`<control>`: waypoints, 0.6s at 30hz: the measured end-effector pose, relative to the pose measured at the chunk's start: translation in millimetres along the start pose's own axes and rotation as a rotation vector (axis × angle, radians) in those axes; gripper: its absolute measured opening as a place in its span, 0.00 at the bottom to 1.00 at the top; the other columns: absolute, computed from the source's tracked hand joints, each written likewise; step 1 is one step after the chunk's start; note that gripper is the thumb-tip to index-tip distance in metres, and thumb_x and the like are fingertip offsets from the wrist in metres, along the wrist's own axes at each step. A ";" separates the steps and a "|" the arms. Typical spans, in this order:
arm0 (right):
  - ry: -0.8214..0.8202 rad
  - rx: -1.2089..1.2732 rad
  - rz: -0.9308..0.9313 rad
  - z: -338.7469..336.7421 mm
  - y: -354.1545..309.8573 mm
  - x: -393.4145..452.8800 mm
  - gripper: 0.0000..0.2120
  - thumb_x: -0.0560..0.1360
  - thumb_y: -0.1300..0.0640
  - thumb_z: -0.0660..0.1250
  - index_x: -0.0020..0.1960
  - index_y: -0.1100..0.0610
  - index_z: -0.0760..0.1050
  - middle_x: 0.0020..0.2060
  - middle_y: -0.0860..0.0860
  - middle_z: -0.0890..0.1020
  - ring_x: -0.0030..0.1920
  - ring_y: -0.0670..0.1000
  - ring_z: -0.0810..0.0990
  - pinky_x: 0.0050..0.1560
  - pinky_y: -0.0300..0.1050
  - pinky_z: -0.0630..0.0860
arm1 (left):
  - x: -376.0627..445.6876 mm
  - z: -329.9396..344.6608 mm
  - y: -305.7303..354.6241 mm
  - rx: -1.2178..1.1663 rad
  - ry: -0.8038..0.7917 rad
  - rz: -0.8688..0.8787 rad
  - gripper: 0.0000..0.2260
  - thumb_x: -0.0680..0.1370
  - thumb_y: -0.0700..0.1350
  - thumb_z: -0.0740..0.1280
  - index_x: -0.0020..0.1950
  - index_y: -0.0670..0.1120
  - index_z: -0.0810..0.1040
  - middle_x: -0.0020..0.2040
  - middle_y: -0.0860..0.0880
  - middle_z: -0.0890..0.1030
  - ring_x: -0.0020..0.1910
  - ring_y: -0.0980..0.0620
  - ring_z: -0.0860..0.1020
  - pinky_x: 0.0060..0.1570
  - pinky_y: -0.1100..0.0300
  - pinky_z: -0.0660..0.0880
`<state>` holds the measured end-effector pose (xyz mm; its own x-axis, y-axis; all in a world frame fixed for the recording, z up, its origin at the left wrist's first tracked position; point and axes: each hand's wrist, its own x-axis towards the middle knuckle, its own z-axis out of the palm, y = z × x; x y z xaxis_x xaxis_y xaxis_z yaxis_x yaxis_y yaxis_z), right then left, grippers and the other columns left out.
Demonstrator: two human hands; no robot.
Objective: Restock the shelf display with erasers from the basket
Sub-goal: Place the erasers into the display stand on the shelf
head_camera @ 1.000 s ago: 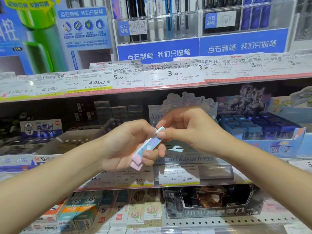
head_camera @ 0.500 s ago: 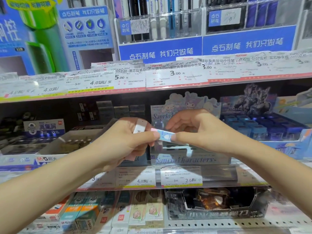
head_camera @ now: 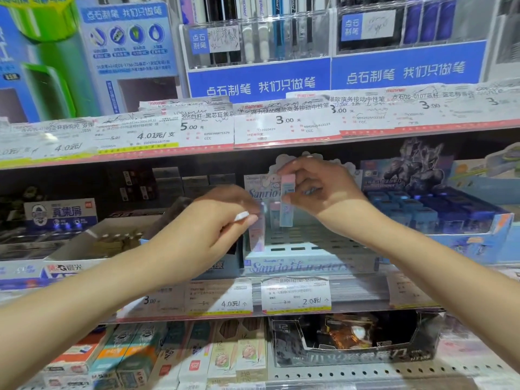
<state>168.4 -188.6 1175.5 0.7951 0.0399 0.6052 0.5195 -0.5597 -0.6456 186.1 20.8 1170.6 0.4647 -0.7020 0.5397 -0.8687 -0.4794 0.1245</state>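
Note:
A pale blue Sanrio display box (head_camera: 298, 267) with rows of slots sits on the middle shelf. My right hand (head_camera: 320, 190) pinches a pink-and-blue eraser (head_camera: 287, 202) upright over the back slots of the box. My left hand (head_camera: 211, 232) grips a pale pink eraser (head_camera: 257, 235) that stands upright at the box's left front corner. A small white end (head_camera: 242, 216) shows at my left fingertips; I cannot tell what it belongs to. Another pink-topped eraser (head_camera: 274, 216) stands in the box between the two. The basket is out of view.
A blue box of dark blue items (head_camera: 439, 218) stands right of the display. An open cardboard tray (head_camera: 112, 240) lies to its left. Price tags (head_camera: 295, 294) line the shelf edge. The shelf above carries pen racks (head_camera: 259, 77); boxed goods (head_camera: 225, 358) fill the shelf below.
My hands have parted from the pair of erasers they shared. The right hand rose with one eraser to the back of the box; the left moved right with the other to the box's left side.

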 end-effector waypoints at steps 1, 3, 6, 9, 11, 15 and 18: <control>0.013 -0.010 0.007 2.5 2.5 0.8 0.16 0.69 0.65 0.70 0.44 0.45 0.73 0.42 0.54 0.76 0.36 0.45 0.74 0.44 0.39 0.74 | 0.1 0.6 0.3 0.007 -0.013 0.032 0.18 0.78 0.56 0.55 0.31 0.51 0.66 0.33 0.57 0.77 0.35 0.58 0.76 0.38 0.60 0.73; 0.012 -0.020 0.014 7.8 7.1 1.7 0.15 0.69 0.65 0.71 0.46 0.48 0.73 0.40 0.53 0.76 0.37 0.47 0.75 0.45 0.39 0.75 | 0.7 0.1 4.8 0.009 -0.059 0.061 0.14 0.80 0.50 0.58 0.34 0.53 0.72 0.28 0.64 0.73 0.32 0.66 0.74 0.34 0.74 0.66; -0.003 -0.012 -0.001 14.1 11.0 1.4 0.16 0.69 0.66 0.71 0.45 0.47 0.73 0.43 0.56 0.78 0.38 0.49 0.76 0.43 0.33 0.74 | -0.2 -0.4 7.0 0.014 -0.105 -0.002 0.16 0.77 0.54 0.55 0.42 0.50 0.80 0.21 0.54 0.65 0.24 0.58 0.68 0.26 0.69 0.60; -0.023 -0.018 -0.020 17.2 12.5 -0.8 0.14 0.69 0.66 0.70 0.50 0.50 0.77 0.45 0.59 0.80 0.40 0.49 0.77 0.46 0.34 0.75 | -0.6 -2.0 5.8 -0.019 -0.130 -0.040 0.17 0.76 0.55 0.54 0.43 0.49 0.80 0.22 0.52 0.64 0.24 0.56 0.66 0.26 0.66 0.59; -0.020 -0.009 -0.027 17.5 13.1 -1.6 0.14 0.69 0.65 0.70 0.52 0.52 0.77 0.46 0.59 0.80 0.42 0.51 0.78 0.48 0.36 0.75 | -1.0 -2.3 5.2 -0.033 -0.142 -0.043 0.17 0.77 0.56 0.55 0.44 0.50 0.80 0.23 0.52 0.65 0.25 0.55 0.65 0.27 0.65 0.59; -0.031 0.029 -0.041 18.3 15.9 -1.6 0.15 0.69 0.66 0.71 0.49 0.50 0.76 0.42 0.56 0.79 0.40 0.49 0.77 0.46 0.32 0.75 | 1.6 -3.3 3.6 -0.083 -0.152 -0.061 0.16 0.77 0.55 0.55 0.44 0.52 0.81 0.24 0.53 0.67 0.25 0.57 0.65 0.31 0.63 0.68; -0.059 0.042 -0.041 21.1 19.8 -1.8 0.15 0.69 0.67 0.70 0.47 0.48 0.77 0.43 0.59 0.81 0.38 0.48 0.77 0.44 0.31 0.74 | 3.3 -3.0 0.6 -0.088 -0.178 -0.063 0.19 0.78 0.59 0.52 0.45 0.54 0.80 0.34 0.55 0.81 0.36 0.57 0.78 0.49 0.54 0.77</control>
<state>183.8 -182.3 1151.8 0.7893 0.1112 0.6039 0.5636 -0.5214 -0.6407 186.7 19.8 1175.0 0.5350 -0.7577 0.3737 -0.8448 -0.4831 0.2299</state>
